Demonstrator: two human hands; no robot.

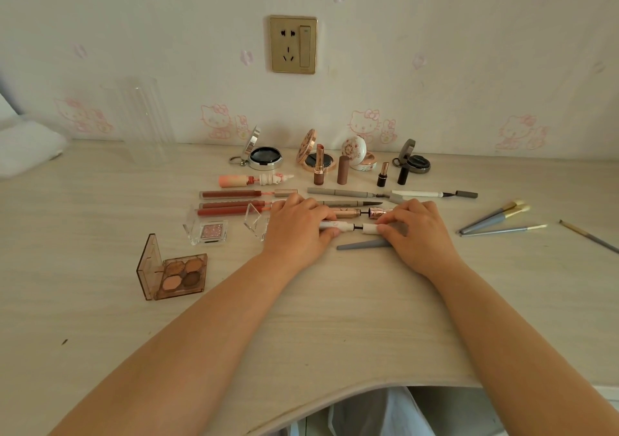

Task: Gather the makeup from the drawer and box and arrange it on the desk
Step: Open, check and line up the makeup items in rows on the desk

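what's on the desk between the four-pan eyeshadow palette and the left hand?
Head view: bare desk between the eyeshadow palette and left hand.

Pale wood-grain desk [100, 301], curved at the near edge. Bore open compacts [266, 157] in a row at twelve o'clock, lip glosses [234, 194] at eleven, an eyeshadow palette [177, 274] at nine, brushes [495, 219] at three.
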